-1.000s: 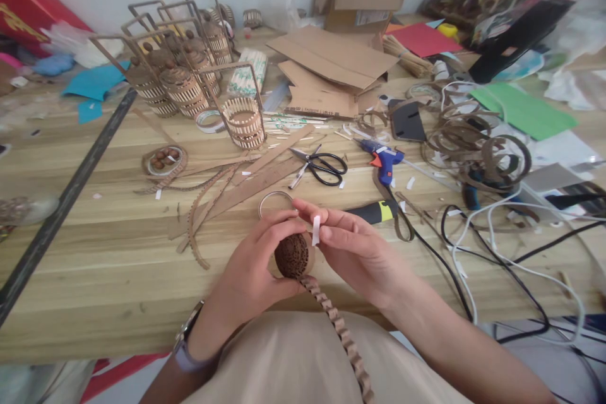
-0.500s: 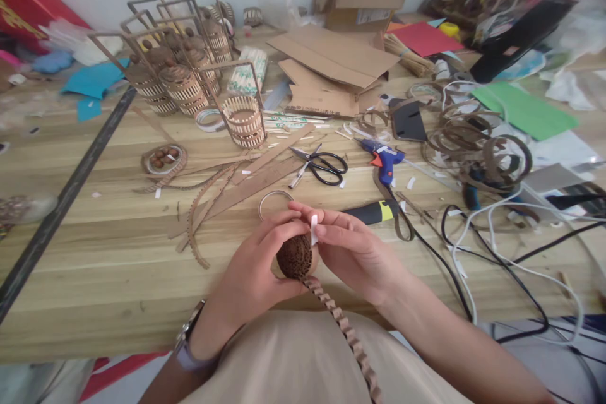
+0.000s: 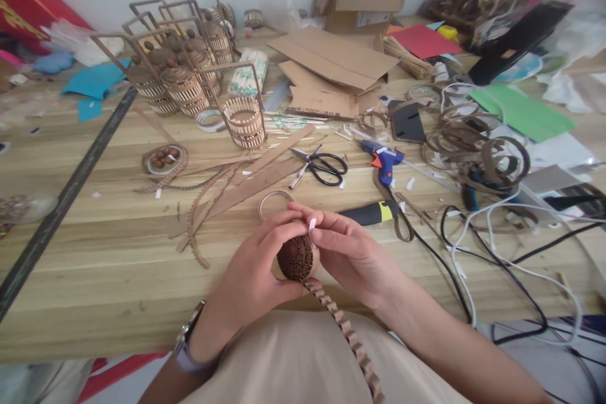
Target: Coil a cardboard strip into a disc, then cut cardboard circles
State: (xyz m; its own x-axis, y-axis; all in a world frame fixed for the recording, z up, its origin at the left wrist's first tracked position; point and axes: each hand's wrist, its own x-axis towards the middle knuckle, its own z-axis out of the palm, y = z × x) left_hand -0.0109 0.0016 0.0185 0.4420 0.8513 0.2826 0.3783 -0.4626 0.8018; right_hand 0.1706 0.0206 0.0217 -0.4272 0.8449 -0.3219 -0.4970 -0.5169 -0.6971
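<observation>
The brown coil (image 3: pixel 293 259) is held up over the near edge of the table (image 3: pixel 108 265), between the two hands. The left hand (image 3: pixel 253 259) cups it, fingers curled over its top and thumb below; the right hand (image 3: pixel 357 252) pinches a small white slip (image 3: pixel 312 225) between thumb and fingertips at the coil's 1 o'clock edge, though whether slip and coil touch is hard to tell. From the coil a crimped brown strip (image 3: pixel 348 331) trails toward 5 o'clock, over the person's lap. Taking the coil as the dial's centre, a thin ring (image 3: pixel 274 193) lies near at 11 o'clock, just beyond the left fingers, with a small handled basket (image 3: pixel 243 129) standing upright farther out that way. Black-handled scissors (image 3: pixel 326 167) lie toward 1 o'clock, and a black-and-yellow tool handle (image 3: pixel 364 213) points past the right hand at 2 o'clock. The blue glue gun (image 3: pixel 387 163) rests farther off, between 1 and 2. At 10 o'clock, well apart, sits a shallow dish (image 3: pixel 178 170) of round brown pieces (image 3: pixel 165 156).
</observation>
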